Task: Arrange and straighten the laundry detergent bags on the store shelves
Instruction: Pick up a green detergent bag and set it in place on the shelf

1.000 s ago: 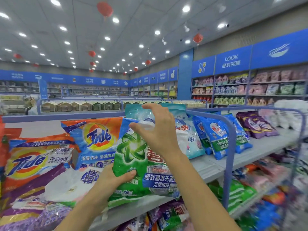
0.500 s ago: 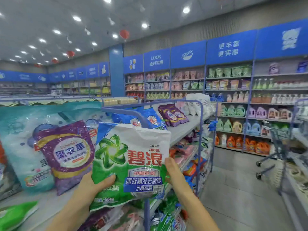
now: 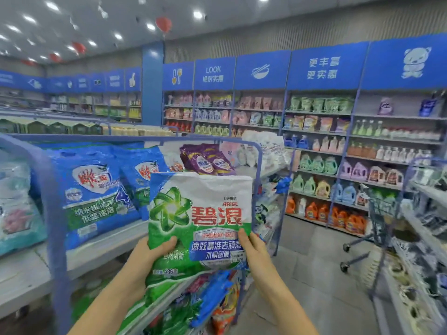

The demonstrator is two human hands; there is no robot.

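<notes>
Seen from the head, the green and white bag (image 3: 198,221) is up in the air in front of the person. It stands straight with its front to us, and it does not rest on the shelf (image 3: 101,247). The left hand (image 3: 154,252) has a grip on the bag's bottom left part, with the thumb on the front. The right hand (image 3: 254,250) has a grip on the bag's right edge, with the thumb on the front too. Both grips hold the bag and nothing else. I think a few things could go wrong. The hands hold only the low part, so the tall top could flop over. The bag looks shiny and smooth, so it could slip out, drop to the floor (image 3: 314,262) and maybe split. A blue bar (image 3: 55,209) runs around the shelf, and the bag could bump it on the way in. The blue bags (image 3: 92,194) seem to lean back on the shelf, so a push could tip them over. Now the count: one green and white bag, two hands, two big blue bags, two purple bags (image 3: 205,158) behind them, one light blue bag (image 3: 17,213) at the far left, and one cart (image 3: 379,213) on the right. The white bags (image 3: 266,146) farther back are too blurry to count.
</notes>
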